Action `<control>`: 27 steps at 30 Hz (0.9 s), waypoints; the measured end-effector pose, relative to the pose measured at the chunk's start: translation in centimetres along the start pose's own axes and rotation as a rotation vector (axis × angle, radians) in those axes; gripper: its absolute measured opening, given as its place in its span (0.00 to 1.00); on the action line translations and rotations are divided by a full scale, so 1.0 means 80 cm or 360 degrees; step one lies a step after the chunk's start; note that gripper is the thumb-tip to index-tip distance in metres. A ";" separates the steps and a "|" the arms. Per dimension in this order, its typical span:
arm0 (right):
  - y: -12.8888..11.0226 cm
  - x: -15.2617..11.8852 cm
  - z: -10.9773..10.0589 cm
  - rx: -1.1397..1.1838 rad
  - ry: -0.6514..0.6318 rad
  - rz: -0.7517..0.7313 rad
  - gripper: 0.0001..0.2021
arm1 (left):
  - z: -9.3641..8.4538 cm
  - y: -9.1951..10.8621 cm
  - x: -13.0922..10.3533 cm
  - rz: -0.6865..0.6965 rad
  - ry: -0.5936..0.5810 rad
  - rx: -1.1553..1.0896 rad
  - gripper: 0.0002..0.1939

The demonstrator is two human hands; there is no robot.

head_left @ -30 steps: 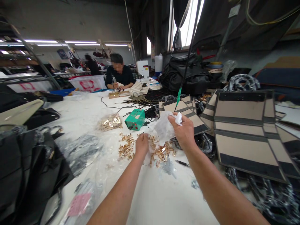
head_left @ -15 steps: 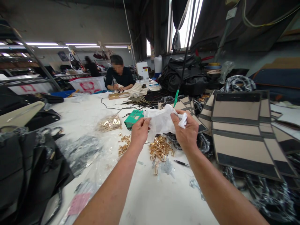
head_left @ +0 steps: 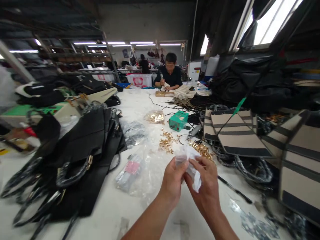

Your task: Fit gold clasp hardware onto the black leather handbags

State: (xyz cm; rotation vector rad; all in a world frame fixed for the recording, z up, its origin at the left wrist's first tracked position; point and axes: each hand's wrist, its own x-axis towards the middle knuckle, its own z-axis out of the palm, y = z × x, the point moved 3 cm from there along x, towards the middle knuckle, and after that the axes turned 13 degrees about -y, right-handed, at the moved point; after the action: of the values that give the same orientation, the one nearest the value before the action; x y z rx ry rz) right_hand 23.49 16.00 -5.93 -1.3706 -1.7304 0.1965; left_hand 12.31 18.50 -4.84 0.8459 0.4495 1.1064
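Observation:
A crumpled white plastic bag (head_left: 191, 154) is bunched between my two hands. My left hand (head_left: 173, 178) pinches its near left side between thumb and fingers. Around its right side close the fingers of my right hand (head_left: 205, 173). Small gold metal fittings (head_left: 167, 141) lie loose on the white table (head_left: 135, 226) beyond my left hand. Another heap of gold fittings (head_left: 203, 149) shows just behind my right hand, partly hidden by it. A black pen (head_left: 236, 190) rests to the right of my right hand.
Black handbags (head_left: 82, 140) with wrapped handles lie at left. A green box (head_left: 178, 120) and a clear bag of gold fittings (head_left: 155, 116) stand beyond my hands. Beige-and-black panels (head_left: 240, 133) are stacked at right. Across the table a person (head_left: 170, 73) works with their hands.
My hands have come closer together and lower, bunching the white plastic bag, which was stretched between them. The view has turned left, bringing more of the black handbags into sight.

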 end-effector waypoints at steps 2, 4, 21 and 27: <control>-0.007 -0.010 0.010 0.0000 -0.0055 -0.0028 0.24 | -0.003 0.005 -0.021 0.0034 0.0014 -0.0024 0.17; -0.016 -0.020 0.020 0.0235 -0.0231 -0.0040 0.25 | -0.008 0.010 -0.041 0.0049 0.0057 -0.0007 0.16; -0.086 -0.124 0.040 0.0888 -0.0734 0.0388 0.07 | -0.063 -0.005 -0.242 -0.0156 0.0309 0.0017 0.32; -0.135 -0.186 0.099 0.0623 -0.1182 0.0020 0.12 | -0.072 -0.018 -0.297 -0.0195 0.0551 -0.0407 0.30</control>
State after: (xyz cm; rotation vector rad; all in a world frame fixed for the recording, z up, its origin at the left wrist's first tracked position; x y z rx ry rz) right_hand 10.09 2.42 -12.03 -1.0731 -2.1134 1.1033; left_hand -0.47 -1.32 -11.50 0.3973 0.6232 1.1708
